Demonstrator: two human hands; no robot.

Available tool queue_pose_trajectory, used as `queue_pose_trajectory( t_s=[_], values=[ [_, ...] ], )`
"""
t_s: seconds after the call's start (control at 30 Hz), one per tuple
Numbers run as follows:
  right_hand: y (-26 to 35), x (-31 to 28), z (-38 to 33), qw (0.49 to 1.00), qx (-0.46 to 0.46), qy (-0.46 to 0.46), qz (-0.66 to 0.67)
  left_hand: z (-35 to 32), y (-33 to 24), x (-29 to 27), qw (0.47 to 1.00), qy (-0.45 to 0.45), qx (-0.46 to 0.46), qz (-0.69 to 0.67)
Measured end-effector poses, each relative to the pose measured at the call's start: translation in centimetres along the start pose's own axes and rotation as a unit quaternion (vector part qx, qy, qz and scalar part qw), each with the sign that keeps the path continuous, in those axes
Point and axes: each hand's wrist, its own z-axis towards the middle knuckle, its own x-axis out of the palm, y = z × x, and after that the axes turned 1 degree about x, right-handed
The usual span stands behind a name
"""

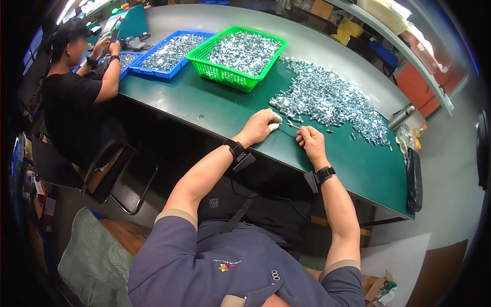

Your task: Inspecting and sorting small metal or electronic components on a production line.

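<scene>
My left hand (260,127) is closed near the table's front edge, with white covers on its fingertips. Whatever its pinched fingers hold, if anything, is too small to make out. Just to the right, my right hand (313,144) grips a thin metal tool (293,126) that looks like tweezers. The tool's tip points left toward my left fingertips. Beyond both hands spreads a loose heap of small shiny metal parts (327,94), with a few single pieces lying close to my fingers on the green tabletop (225,115).
A green basket (225,75) full of the same parts stands at the back, beside a blue tray (169,74) of parts. On the left a person in black (76,87) sits holding a phone. At the table's right end are a metal flask (401,116) and a black bag (414,179).
</scene>
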Motion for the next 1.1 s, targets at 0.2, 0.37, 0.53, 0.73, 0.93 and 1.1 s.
queue_pose_trajectory(
  t_s=[0.2,0.37,0.53,0.73,0.93,1.1],
  values=[
    [0.3,0.0,-0.3,0.997,-0.002,0.056,-0.051,-0.1,-0.2,-0.2,0.999,0.032,0.038,-0.009],
    [0.6,0.8,-0.2,0.996,-0.001,0.062,-0.066,-0.1,-0.1,-0.4,0.994,0.052,0.092,0.011],
    [1.4,1.3,0.5,0.984,-0.003,0.073,-0.164,0.6,-0.6,-0.1,0.992,0.089,0.088,-0.019],
    [0.7,1.9,0.1,0.989,-0.034,0.063,-0.131,0.1,-1.0,-0.6,0.992,0.076,0.104,-0.001],
    [0.3,0.3,0.2,0.998,0.018,0.065,-0.022,0.1,-4.3,-3.8,0.98,0.038,0.136,0.139],
    [0.4,0.3,0.5,0.994,0.045,0.079,0.069,5.8,-3.2,-11.6,0.956,-0.045,0.169,0.234]
  ],
)
